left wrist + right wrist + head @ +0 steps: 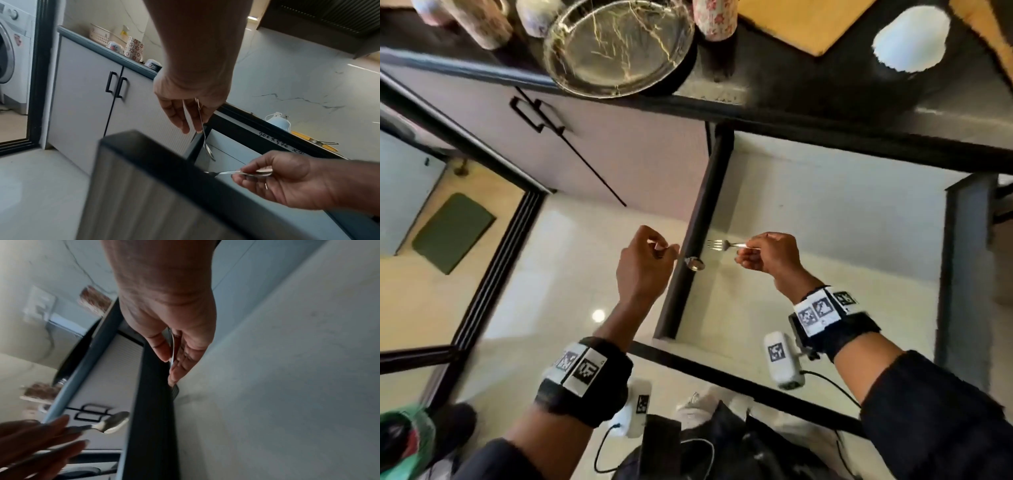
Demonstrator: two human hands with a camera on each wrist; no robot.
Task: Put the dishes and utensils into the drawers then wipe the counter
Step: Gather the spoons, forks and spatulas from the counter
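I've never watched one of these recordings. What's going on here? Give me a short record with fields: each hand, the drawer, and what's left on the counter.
left hand: the left hand pinches a spoon by its handle, bowl pointing toward the drawer
right hand: the right hand pinches a fork, tines pointing left
drawer: the drawer is pulled open below the hands; the visible part of its pale bottom is bare
counter: a steel plate overhangs the dark counter edge, with patterned cups beside it
progress: utensils not yet set down
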